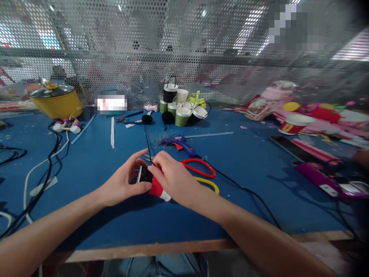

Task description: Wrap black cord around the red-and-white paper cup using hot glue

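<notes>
No legible text anywhere; perhaps lettering on the red cup [294,125], too blurred.

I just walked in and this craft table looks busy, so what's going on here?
A person's left hand and right hand together hold a small red, black and white paper cup on its side over the blue table. A thin black cord runs from it toward the back. A blue glue gun and red-handled scissors lie just beyond, with a cluster of green, black and white handled cups farther back.
</notes>
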`<state>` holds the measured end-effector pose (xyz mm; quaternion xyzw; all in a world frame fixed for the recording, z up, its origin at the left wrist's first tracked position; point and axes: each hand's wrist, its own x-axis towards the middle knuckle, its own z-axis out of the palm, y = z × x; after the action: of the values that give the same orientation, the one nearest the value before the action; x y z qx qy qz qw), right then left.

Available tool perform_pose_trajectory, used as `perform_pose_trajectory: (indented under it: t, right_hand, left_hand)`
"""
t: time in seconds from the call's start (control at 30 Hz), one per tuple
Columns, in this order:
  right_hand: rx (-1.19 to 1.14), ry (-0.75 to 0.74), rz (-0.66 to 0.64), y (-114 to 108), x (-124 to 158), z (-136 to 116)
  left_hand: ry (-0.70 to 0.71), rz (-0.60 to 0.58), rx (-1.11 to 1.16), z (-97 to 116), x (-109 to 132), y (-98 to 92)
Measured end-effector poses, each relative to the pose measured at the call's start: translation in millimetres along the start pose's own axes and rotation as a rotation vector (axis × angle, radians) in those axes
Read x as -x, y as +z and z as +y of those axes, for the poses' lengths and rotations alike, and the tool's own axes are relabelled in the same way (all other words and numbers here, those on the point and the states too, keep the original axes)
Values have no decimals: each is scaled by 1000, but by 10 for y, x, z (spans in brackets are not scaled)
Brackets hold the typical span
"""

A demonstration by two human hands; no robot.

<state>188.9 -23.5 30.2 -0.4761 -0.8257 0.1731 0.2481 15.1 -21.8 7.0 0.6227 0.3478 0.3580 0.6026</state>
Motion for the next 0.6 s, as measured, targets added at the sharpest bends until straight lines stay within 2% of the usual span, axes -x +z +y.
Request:
perform_pose_trajectory:
  t: [0.23,0.43,0.5,0.6]
  right_hand:
    - [127,-45,14,60,3,-32]
    - [-156,-26,-15,-94,-144,-21]
    - [-224,-15,-28,-179,-276,-36]
    - [-255,-32,-68,-241,-550,-94]
  left_hand:
    - [-68,67,15,16,-14,22]
    - [-58,105,96,-5,-25,41]
    - [-49,85,133,0,-27,50]
    - [-98,-37,181,19,-15,53]
